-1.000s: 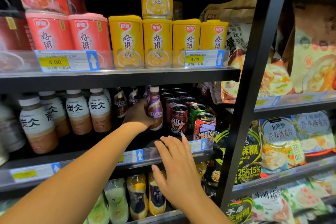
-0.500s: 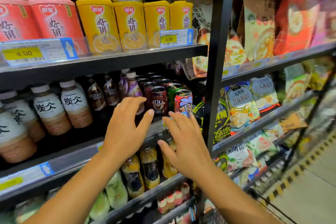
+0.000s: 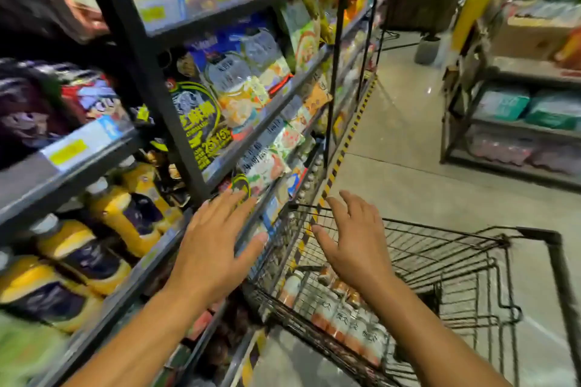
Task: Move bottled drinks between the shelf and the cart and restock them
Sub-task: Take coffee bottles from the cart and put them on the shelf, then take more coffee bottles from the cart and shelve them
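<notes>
A black wire cart stands to the right of the shelf. Several white-labelled bottled drinks lie in the cart's bottom near its left wall. My left hand hovers with fingers spread in front of the shelf edge, just left of the cart, holding nothing. My right hand hangs empty and spread over the cart's left rim, above the bottles. Yellow and dark bottles fill the lower shelf at left. The picture is blurred by head motion.
Bagged snacks fill the shelf bays further along. Yellow-black hazard tape runs along the shelf base. A second rack with packs stands across the concrete aisle at right. A grey bin sits at the far end.
My left hand has let go of the small coffee bottle on the shelf. Both hands pulled back from the shelf, and my view swung right and down to the cart.
</notes>
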Action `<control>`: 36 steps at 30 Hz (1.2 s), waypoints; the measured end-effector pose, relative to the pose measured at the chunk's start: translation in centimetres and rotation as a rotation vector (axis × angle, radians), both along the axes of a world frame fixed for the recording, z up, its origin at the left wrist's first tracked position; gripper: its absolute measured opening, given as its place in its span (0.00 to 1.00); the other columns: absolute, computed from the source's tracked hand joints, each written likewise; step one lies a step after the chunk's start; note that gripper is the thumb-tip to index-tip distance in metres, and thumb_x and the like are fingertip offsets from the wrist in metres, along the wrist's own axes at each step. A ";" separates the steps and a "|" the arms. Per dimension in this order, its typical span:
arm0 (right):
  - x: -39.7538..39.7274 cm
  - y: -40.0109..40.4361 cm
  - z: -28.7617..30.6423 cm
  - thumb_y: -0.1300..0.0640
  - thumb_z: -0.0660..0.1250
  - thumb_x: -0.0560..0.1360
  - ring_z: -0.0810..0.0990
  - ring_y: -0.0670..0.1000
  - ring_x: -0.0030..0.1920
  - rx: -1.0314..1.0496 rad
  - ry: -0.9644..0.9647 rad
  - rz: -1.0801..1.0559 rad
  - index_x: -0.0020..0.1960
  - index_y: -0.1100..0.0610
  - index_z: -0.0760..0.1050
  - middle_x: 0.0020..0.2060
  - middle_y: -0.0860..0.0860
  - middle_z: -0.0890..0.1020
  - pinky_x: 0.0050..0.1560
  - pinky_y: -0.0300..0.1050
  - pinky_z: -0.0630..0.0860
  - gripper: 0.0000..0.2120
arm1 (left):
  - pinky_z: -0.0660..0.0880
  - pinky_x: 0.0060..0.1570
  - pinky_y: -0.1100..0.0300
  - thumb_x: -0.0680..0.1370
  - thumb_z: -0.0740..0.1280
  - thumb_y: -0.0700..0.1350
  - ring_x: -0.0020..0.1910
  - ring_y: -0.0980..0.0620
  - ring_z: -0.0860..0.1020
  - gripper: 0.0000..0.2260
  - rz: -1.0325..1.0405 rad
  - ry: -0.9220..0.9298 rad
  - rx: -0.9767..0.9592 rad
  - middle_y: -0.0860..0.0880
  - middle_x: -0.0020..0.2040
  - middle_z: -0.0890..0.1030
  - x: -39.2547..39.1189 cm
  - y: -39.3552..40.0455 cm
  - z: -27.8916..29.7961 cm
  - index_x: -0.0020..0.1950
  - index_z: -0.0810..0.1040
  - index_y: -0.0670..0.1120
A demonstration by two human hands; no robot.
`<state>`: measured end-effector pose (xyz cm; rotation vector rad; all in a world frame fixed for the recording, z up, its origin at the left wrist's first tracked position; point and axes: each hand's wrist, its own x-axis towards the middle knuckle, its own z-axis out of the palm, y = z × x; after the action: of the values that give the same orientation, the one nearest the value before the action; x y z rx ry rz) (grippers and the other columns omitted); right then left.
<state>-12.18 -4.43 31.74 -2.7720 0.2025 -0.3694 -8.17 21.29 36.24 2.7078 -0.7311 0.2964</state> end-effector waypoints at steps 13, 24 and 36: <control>-7.3 -16.4 -15.9 0.32 0.52 0.82 0.71 0.58 0.74 -0.021 0.433 -0.373 0.77 0.49 0.70 0.75 0.54 0.73 0.71 0.59 0.72 0.32 | 0.68 0.74 0.43 0.78 0.52 0.69 0.75 0.44 0.70 0.36 -0.134 0.401 0.207 0.46 0.76 0.73 3.3 -17.2 -20.0 0.78 0.72 0.48; -1.7 -16.8 -30.1 0.43 0.66 0.81 0.77 0.61 0.63 0.279 0.605 -0.428 0.79 0.52 0.65 0.68 0.57 0.75 0.55 0.56 0.81 0.30 | 0.66 0.72 0.45 0.83 0.60 0.63 0.77 0.40 0.67 0.31 0.010 0.788 0.272 0.44 0.80 0.67 8.9 -22.7 -33.6 0.82 0.64 0.48; 9.4 -15.4 -47.8 0.56 0.71 0.80 0.83 0.53 0.46 0.659 0.681 -0.604 0.53 0.54 0.78 0.45 0.50 0.82 0.39 0.42 0.76 0.04 | 0.77 0.43 0.55 0.78 0.73 0.51 0.52 0.45 0.79 0.22 0.201 1.022 0.045 0.45 0.61 0.80 18.3 -26.0 -52.6 0.71 0.74 0.52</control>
<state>-2.80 -19.83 -16.08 -2.0201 1.1053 0.4558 10.17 -4.75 -16.31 2.4733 -0.1508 -0.9958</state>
